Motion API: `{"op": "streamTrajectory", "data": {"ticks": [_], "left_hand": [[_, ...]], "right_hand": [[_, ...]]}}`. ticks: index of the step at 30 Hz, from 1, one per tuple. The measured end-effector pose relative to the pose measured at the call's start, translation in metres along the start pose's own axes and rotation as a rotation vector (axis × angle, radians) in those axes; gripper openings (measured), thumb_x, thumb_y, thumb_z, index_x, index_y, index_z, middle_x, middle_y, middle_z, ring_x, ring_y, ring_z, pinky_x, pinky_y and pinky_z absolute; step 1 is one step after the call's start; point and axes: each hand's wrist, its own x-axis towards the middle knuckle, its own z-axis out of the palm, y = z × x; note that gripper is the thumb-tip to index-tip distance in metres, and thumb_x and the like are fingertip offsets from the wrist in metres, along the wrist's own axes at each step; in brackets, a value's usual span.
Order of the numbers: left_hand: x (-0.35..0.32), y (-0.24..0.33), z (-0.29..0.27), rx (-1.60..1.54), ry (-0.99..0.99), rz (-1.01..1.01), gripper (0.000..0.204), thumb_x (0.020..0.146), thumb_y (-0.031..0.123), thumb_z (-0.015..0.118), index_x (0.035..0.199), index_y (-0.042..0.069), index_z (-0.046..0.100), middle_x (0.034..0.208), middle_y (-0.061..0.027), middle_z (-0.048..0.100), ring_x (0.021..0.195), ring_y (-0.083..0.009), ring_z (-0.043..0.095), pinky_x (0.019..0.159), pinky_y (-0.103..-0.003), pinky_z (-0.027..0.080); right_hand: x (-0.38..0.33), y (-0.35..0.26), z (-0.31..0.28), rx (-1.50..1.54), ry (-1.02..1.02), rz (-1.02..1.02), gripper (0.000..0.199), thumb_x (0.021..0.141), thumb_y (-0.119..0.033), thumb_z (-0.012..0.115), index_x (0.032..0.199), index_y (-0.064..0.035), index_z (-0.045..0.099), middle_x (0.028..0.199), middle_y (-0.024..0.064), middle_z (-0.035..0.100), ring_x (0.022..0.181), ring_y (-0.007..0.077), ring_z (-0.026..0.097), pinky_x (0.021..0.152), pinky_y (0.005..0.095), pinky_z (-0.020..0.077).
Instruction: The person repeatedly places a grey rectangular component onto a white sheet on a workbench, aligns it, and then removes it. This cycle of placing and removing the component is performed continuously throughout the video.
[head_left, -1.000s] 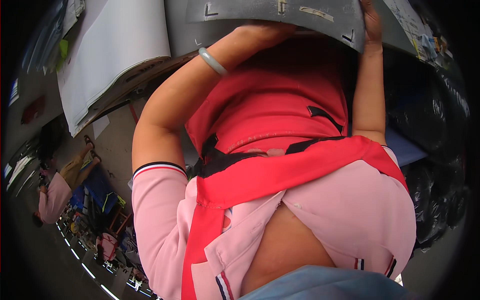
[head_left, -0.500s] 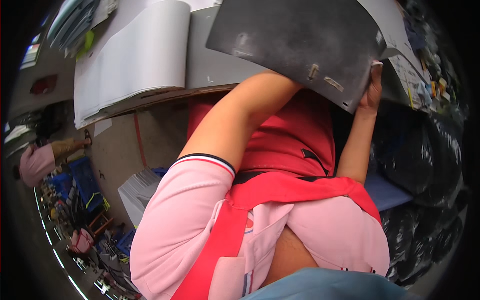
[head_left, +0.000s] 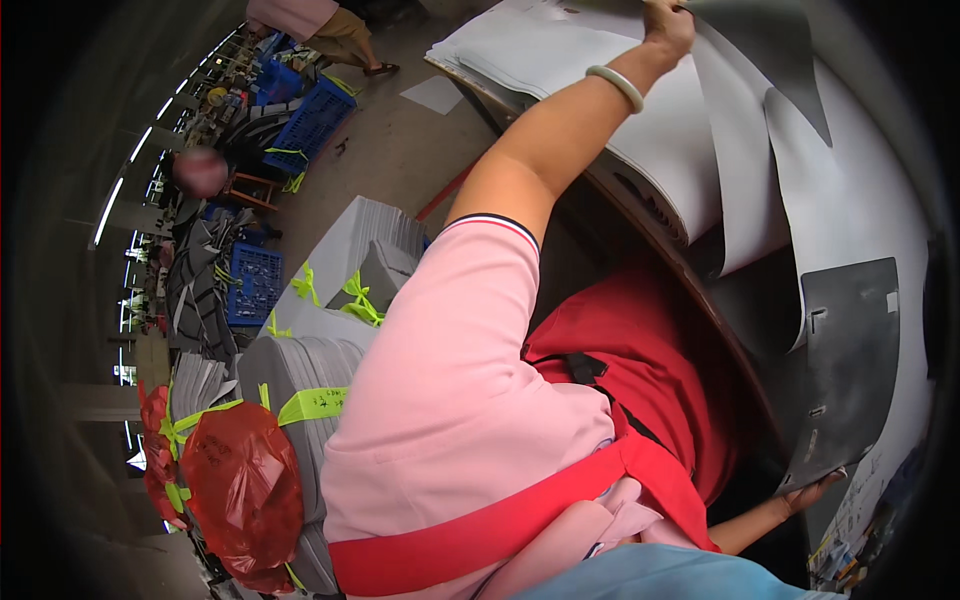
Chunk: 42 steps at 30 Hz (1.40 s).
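Your left hand (head_left: 668,28), bent at the wrist below a smooth, pale bangle (head_left: 617,88), pinches the edge of a thin dark grey sheet (head_left: 775,50) that curves down to a pointed corner. Your right hand (head_left: 808,495) grasps the lower edge of a stiff, matte charcoal panel (head_left: 855,350), with the fingers partly hidden beneath it. This panel is roughly rectangular, slightly bowed, with an angular mark near its upper left corner, a small pale patch (head_left: 893,302) at its upper right and a short light-rimmed slot lower down. It stands at the right side of your worktable, in front of the broad white surface there; you cannot tell from this view how much of it rests on that surface.

Between your two hands, smooth white sheets (head_left: 655,150) bulge and curl in loose rolls over the table's worn brown edge (head_left: 715,320). Your red cloth apron (head_left: 640,340) hangs just beside that edge. To your left, thick stacks of grey sheets (head_left: 315,375) are bound with neon yellow-green ties (head_left: 365,300), next to a crinkled, glossy red plastic bag (head_left: 240,490). Beyond them sits a perforated blue plastic crate (head_left: 312,122).
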Motion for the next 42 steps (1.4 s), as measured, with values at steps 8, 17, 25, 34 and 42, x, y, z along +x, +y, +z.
{"op": "streamTrajectory", "data": {"ticks": [8,17,25,34,42], "left_hand": [[0.011,-0.109,-0.231,0.002,0.219,-0.587,0.023,0.098,0.019,0.071,0.1,-0.002,0.063,0.087,-0.0104,0.068,0.066,-0.0216,0.066,0.051,-0.034,0.058],[-0.016,-0.115,-0.257,0.0,0.201,-0.621,0.023,0.091,0.007,0.074,0.103,-0.009,0.064,0.086,-0.0144,0.069,0.064,-0.0226,0.068,0.05,-0.034,0.058],[-0.029,-0.154,-0.275,0.321,0.227,-0.717,0.023,0.085,0.017,0.083,0.08,0.001,0.067,0.071,-0.004,0.066,0.054,-0.013,0.056,0.048,-0.028,0.047],[-0.126,0.008,-0.157,-0.063,-0.206,-0.08,0.032,0.099,0.017,0.069,0.122,-0.005,0.068,0.111,-0.0145,0.072,0.109,-0.0223,0.068,0.1,-0.035,0.053],[-0.335,0.049,-0.012,-0.412,-0.82,-0.67,0.065,0.092,0.061,0.071,0.095,-0.003,0.062,0.089,-0.0104,0.065,0.098,-0.0216,0.07,0.083,-0.032,0.056]], "right_hand": [[0.021,-0.02,-0.045,0.111,-0.154,0.188,0.061,0.099,-0.035,0.068,0.148,-0.0045,0.048,0.154,0.0111,0.049,0.141,0.0302,0.044,0.124,0.0503,0.028],[0.014,-0.018,-0.023,-0.005,-0.052,0.146,0.066,0.1,-0.036,0.065,0.153,-0.0042,0.042,0.159,0.0132,0.043,0.144,0.0327,0.04,0.124,0.0523,0.0264],[0.007,-0.015,-0.018,-0.012,-0.095,0.155,0.067,0.101,-0.037,0.065,0.154,-0.0041,0.041,0.159,0.0133,0.042,0.146,0.0328,0.039,0.125,0.053,0.0256],[0.012,-0.015,-0.04,0.055,-0.113,0.113,0.056,0.099,-0.035,0.069,0.144,-0.0066,0.053,0.152,0.0118,0.051,0.14,0.0317,0.046,0.122,0.052,0.0327],[0.003,0.007,0.011,0.055,0.123,-0.217,0.047,0.104,-0.03,0.06,0.143,-0.0034,0.053,0.15,0.0136,0.053,0.14,0.0314,0.046,0.123,0.0514,0.0291]]}}
